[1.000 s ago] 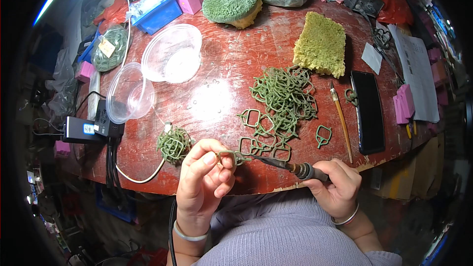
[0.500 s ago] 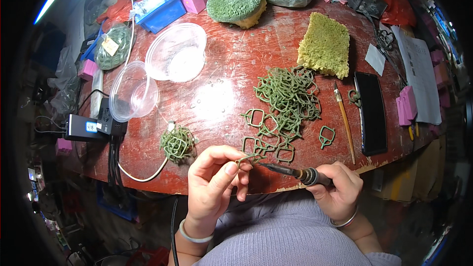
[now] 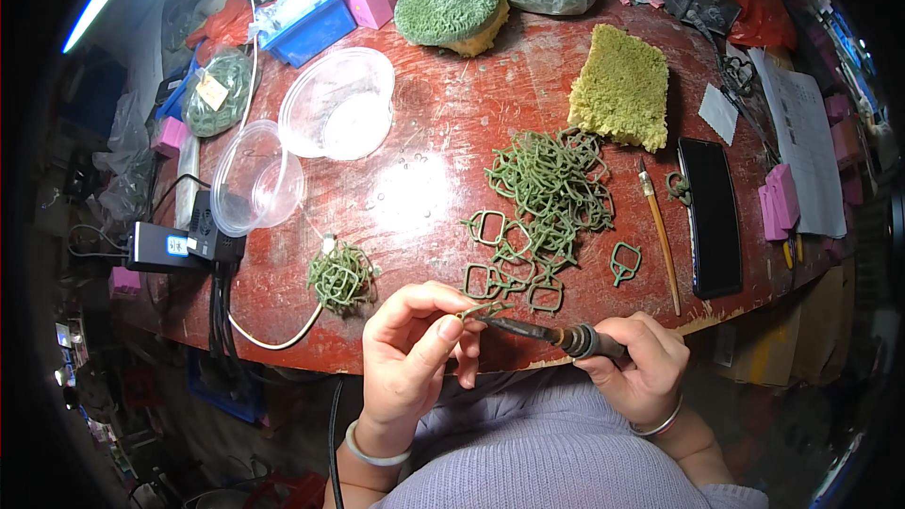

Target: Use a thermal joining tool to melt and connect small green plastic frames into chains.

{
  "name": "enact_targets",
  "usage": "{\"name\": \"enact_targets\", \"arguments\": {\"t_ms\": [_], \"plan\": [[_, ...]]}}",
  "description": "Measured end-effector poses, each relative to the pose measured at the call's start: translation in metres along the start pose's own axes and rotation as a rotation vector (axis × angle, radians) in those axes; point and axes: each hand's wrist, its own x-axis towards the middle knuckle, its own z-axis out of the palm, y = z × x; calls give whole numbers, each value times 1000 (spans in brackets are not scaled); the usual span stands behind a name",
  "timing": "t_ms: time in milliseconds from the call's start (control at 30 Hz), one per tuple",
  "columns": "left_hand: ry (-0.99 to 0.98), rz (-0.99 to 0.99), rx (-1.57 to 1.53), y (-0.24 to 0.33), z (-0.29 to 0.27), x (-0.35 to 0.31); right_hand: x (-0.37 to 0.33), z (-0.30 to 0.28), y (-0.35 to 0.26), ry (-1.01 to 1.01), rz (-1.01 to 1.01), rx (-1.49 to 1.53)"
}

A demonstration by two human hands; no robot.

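Note:
Between the thumb and fingers of my left hand (image 3: 415, 353) is a small green wax piece (image 3: 485, 310), thin and looped like those on the table. My right hand (image 3: 641, 368) grips the dark handle of a soldering iron (image 3: 596, 341). The iron's slim blade-like tip (image 3: 514, 325) lies at the green piece, close to my left fingertips; whether they touch is hard to tell. Beyond my hands lies a heap of similar green looped pieces (image 3: 551, 184). One single green piece (image 3: 624, 264) sits apart, right of the heap.
Right of the heap lie a wooden-handled knife (image 3: 660, 236) and a black phone (image 3: 709, 217). A yellow sponge (image 3: 619, 85) is behind. Clear plastic bowls (image 3: 337, 104) and a small green bundle (image 3: 341, 278) are at left, near a white cable (image 3: 278, 344) and black adapter (image 3: 213, 226).
My right hand has moved slightly left, bringing the soldering iron's tip further in against the green piece. My left hand stays nearly in place, still pinching it.

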Motion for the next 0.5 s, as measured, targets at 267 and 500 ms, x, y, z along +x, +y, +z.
{"name": "enact_targets", "arguments": {"t_ms": [267, 500], "plan": [[-5, 2, -5, 0, 0, 0, 1, 1, -1, -19, 3, 2], [-7, 7, 16, -1, 0, 0, 1, 1, -1, -33, 2, 3]]}}
